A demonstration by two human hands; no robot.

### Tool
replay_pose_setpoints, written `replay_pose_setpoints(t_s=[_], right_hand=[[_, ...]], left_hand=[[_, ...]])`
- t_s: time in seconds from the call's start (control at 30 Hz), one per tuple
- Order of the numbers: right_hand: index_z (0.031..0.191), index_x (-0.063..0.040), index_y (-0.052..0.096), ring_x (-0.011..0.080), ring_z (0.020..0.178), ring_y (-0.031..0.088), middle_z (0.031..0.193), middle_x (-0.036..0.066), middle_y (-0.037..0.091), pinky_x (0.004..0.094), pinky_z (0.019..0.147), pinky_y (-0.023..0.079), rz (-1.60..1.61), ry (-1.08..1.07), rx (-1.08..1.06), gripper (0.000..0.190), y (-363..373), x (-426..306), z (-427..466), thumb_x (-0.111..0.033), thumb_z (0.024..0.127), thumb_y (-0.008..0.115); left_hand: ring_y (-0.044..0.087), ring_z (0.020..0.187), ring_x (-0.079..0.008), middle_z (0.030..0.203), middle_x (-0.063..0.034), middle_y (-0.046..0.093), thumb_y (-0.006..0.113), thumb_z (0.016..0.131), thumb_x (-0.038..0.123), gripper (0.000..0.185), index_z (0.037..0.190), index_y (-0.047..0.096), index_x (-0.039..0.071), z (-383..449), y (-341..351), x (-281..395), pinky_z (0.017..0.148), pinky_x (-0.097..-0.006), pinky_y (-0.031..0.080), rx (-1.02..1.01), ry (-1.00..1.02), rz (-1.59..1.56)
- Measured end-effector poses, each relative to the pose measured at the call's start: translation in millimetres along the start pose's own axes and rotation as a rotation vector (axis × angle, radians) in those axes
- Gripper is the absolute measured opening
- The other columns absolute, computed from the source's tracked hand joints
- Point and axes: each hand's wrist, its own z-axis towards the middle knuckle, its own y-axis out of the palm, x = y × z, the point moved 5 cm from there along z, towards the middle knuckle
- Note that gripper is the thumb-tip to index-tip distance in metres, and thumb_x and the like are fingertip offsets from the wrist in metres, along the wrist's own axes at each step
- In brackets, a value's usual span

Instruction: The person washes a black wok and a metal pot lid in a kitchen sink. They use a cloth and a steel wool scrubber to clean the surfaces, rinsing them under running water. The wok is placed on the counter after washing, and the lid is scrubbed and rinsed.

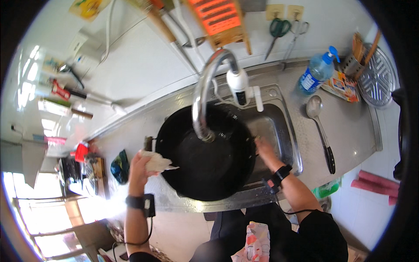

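A large black wok [209, 170] lies over the steel sink [278, 121], beneath a curved chrome faucet [199, 114]. My left hand [139, 168] is closed on a crumpled whitish cloth [157, 162] at the wok's left rim, just below its left handle [148, 143]. My right hand [265, 152] grips the wok's right handle, which the fingers mostly hide. Inside, the wok looks wet, with small glints near its upper right wall. Whether water runs from the spout cannot be told.
On the right counter are a steel ladle [319, 118] with a black handle, a blue pump bottle [316, 73], a packet [342, 86] and a utensil holder [352, 67]. A dark plastic bag [120, 167] lies left. Green-handled scissors [278, 29] hang on the wall.
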Motion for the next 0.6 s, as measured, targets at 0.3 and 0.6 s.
replay_pose_setpoints(t_s=[0.3, 0.6], right_hand=[[0.083, -0.005, 0.052, 0.0082, 0.051, 0.042, 0.061, -0.001, 0.044, 0.0238, 0.047, 0.034, 0.306, -0.035, 0.090, 0.023, -34.3, -8.6, 10.8, -0.027, 0.090, 0.051], [0.100, -0.019, 0.052, 0.0051, 0.060, 0.042, 0.066, -0.008, 0.044, 0.0259, 0.061, 0.037, 0.192, 0.198, -0.018, 0.028, -38.7, -0.3, 14.6, -0.045, 0.088, 0.049]], left_hand=[[0.062, 0.058, -0.0249, 0.080, -0.0145, 0.058, 0.047, 0.080, 0.001, 0.017, 0.097, 0.044, 0.002, 46.0, -0.1, -132.8, 0.036, -0.0313, 0.051, -0.064, -0.060, -0.124], [0.062, 0.078, -0.0282, 0.086, -0.0116, 0.062, 0.049, 0.072, 0.002, 0.036, 0.108, 0.055, 0.008, 20.6, -88.0, -93.4, 0.065, -0.0368, 0.050, 0.341, 0.409, 0.524]])
